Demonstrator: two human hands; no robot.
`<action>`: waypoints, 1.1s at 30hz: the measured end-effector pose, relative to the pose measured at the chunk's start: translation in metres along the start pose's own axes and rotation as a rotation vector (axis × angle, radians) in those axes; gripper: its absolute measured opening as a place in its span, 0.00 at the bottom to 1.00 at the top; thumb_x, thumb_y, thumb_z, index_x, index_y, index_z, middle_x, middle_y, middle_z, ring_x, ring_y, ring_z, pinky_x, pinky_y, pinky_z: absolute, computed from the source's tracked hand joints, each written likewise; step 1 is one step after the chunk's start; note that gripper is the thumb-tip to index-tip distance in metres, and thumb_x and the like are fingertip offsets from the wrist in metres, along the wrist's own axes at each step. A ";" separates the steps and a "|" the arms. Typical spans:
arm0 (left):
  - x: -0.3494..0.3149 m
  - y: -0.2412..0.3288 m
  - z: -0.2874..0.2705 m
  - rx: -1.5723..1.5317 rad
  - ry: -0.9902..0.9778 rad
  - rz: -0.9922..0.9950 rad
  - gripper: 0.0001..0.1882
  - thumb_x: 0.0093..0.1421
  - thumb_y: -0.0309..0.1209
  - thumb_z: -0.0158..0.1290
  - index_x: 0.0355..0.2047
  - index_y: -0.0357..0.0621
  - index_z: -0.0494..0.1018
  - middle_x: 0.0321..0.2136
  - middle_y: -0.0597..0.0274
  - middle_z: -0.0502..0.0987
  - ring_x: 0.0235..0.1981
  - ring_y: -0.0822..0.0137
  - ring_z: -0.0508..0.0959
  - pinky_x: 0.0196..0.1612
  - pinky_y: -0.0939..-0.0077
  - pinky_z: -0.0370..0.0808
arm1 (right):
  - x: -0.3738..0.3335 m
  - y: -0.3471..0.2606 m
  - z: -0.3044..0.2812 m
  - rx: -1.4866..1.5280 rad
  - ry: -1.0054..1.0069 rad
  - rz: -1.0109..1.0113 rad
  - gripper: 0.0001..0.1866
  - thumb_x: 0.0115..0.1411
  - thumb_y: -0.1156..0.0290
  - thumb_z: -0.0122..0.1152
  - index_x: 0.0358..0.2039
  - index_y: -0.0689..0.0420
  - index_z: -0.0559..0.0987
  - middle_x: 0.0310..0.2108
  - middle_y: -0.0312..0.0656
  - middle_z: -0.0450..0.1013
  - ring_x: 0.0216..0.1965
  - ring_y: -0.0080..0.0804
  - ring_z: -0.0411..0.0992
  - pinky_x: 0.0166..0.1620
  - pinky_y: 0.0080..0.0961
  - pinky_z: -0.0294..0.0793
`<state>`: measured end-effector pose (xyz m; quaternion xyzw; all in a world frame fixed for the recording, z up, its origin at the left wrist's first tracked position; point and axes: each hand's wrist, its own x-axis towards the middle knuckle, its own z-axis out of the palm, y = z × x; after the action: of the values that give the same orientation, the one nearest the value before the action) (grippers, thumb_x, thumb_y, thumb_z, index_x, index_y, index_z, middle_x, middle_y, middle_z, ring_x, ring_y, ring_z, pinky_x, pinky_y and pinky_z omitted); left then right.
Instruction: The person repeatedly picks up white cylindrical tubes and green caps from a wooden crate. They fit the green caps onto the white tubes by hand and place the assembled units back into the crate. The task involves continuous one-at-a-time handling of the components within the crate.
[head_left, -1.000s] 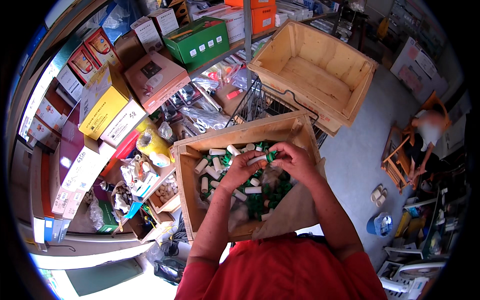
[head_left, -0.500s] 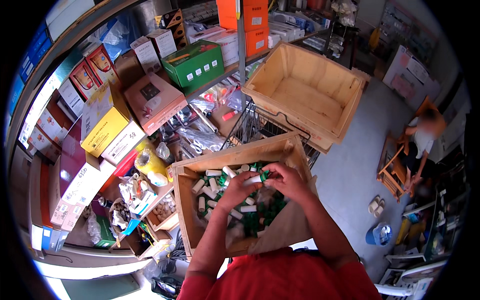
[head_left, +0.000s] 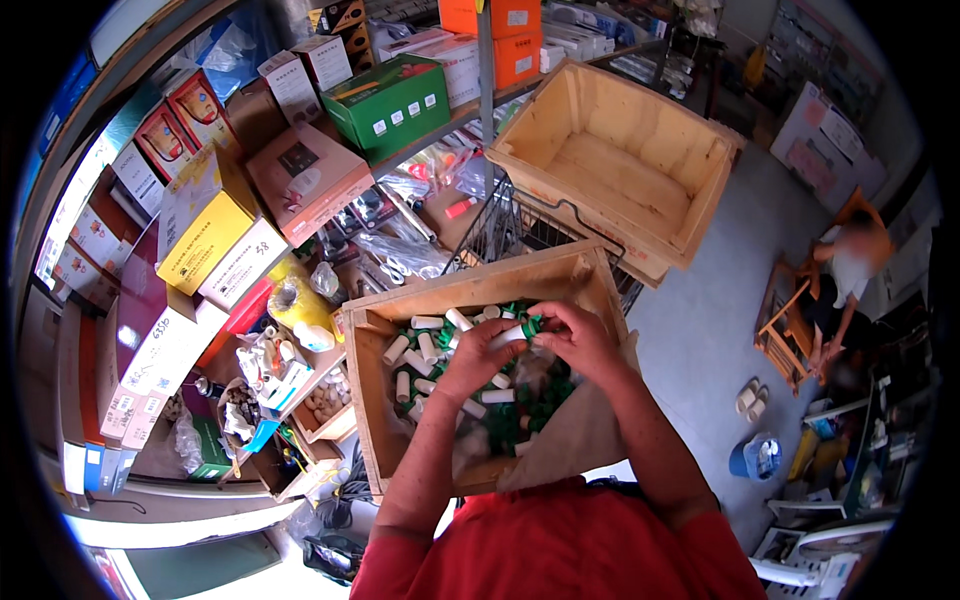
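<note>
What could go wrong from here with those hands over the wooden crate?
The white-and-green piece between the left hand and right hand might slip and get lost among the loose white pieces in the wooden crate.

The brown sheet over the crate's near right corner may shift and cover some contents.

A white tube (head_left: 508,337) with a green end (head_left: 532,327) is held by left hand (head_left: 478,362) and right hand (head_left: 582,344) over a crate (head_left: 470,287).
</note>
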<state>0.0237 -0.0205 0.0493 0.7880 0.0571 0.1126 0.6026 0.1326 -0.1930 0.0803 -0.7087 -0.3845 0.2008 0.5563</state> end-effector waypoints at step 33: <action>0.002 -0.010 0.004 0.095 0.002 0.092 0.17 0.52 0.27 0.61 0.42 0.36 0.75 0.36 0.48 0.78 0.38 0.51 0.78 0.42 0.67 0.73 | 0.001 0.009 0.000 -0.067 -0.052 0.026 0.19 0.54 0.80 0.63 0.47 0.56 0.73 0.38 0.38 0.73 0.35 0.26 0.75 0.40 0.23 0.75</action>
<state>0.0272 -0.0206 0.0388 0.8173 0.0264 0.1381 0.5588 0.1363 -0.1932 0.0723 -0.7266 -0.3959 0.2134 0.5195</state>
